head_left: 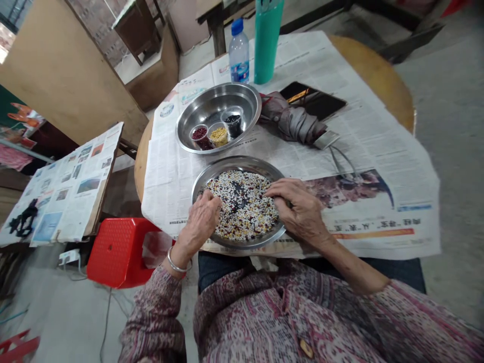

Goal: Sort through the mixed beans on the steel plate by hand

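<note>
A shallow steel plate (247,244) lies on the newspaper in front of me, holding a spread mix of white grains and yellow, dark red and black beans (245,217). My left hand (200,219), a silver bangle at its wrist, is closed at the plate's left side, fingers curled at the mix. Over the right rim, my right hand (300,209) bends its fingers towards the mix, tips drawn in. Whatever either hand pinches is hidden. Behind the plate, a steel basin (212,103) carries three clear cups: dark red beans (200,133), yellow beans (218,135) and black beans (233,121).
A folded umbrella (295,121) and a dark phone or tablet (313,99) lie right of the basin. A water bottle (239,55) and a teal flask (267,45) stand behind. Left are a red stool (111,252) and a newspaper-covered table (71,181).
</note>
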`<state>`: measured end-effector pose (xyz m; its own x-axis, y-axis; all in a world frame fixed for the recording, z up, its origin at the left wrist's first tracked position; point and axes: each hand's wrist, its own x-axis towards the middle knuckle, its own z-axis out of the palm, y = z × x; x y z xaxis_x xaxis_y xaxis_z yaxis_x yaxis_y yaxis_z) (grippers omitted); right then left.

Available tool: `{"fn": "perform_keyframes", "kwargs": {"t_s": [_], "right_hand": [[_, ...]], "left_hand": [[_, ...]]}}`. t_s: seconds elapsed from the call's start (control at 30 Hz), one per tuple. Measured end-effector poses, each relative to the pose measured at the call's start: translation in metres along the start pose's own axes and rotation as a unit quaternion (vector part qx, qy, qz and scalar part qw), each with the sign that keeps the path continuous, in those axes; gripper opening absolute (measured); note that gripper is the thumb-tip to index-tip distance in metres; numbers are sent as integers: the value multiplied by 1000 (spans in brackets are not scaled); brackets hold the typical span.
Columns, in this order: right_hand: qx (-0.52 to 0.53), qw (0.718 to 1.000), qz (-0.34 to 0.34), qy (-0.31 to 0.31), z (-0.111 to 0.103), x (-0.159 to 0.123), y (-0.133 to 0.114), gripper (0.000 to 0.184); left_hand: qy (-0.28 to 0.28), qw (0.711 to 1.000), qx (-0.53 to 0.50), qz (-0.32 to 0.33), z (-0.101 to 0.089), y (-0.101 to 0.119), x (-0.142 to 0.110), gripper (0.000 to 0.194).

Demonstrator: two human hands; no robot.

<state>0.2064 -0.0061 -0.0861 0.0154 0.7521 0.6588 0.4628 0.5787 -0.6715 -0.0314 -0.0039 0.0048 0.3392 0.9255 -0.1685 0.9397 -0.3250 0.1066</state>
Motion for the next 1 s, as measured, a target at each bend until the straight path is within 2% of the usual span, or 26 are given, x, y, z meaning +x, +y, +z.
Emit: {"fn": "perform_keyframes", "kwargs": {"t_s": [0.07, 0.1, 0.2, 0.23, 0.27, 0.3, 0.4, 0.43, 0.6, 0.73, 0.8, 0.87, 0.97, 1.0], "right_hand": [[1, 1000, 1, -1, 0, 0, 0, 24], [1, 1000, 1, 0, 0, 0, 0, 24], [-2, 1000, -2, 1, 0, 0, -1, 23], [-5, 1000, -4, 2, 0, 1, 0, 23], [-8, 1000, -5, 2, 0, 1, 0, 23], [-9, 1000, -6, 2, 0, 1, 0, 23], [-8, 1000, 0, 5, 0, 0, 1, 23], [-7, 1000, 2, 6, 0, 0, 1, 23], [-4, 1000, 20, 2, 0, 0, 0, 22], [-6, 999, 37, -8, 0, 0, -1, 21], [-2, 999, 39, -8, -1, 0, -1, 21], [0, 999, 37, -5, -1, 0, -2, 21], [-1, 999, 34, -3, -1, 0, -2, 21], [-2, 999, 32, -3, -1, 0, -2, 21]], "left_hand": [[43, 999, 13, -11, -1, 0, 9, 15], [54, 999, 9, -5, -2, 0, 15, 22], [32, 999, -13, 35, 0, 4, 38, 70], [18, 999, -21, 45, 1, 5, 45, 81], [8, 998, -30, 55, 3, 6, 52, 85], [0, 996, -44, 72, 6, 8, 58, 79], [-29, 983, -99, 149, 12, 14, 63, 30], [-44, 978, -111, 170, 13, 16, 61, 20], [-80, 974, -95, 189, 5, 22, 23, 22], [-105, 970, -72, 208, 0, 14, -7, 16], [-109, 975, -44, 190, 1, 9, -13, 17], [-96, 985, -1, 144, 1, 5, -15, 17], [-45, 995, 29, 84, 2, 5, -11, 9], [-29, 996, 25, 80, 3, 6, -8, 19]]}}
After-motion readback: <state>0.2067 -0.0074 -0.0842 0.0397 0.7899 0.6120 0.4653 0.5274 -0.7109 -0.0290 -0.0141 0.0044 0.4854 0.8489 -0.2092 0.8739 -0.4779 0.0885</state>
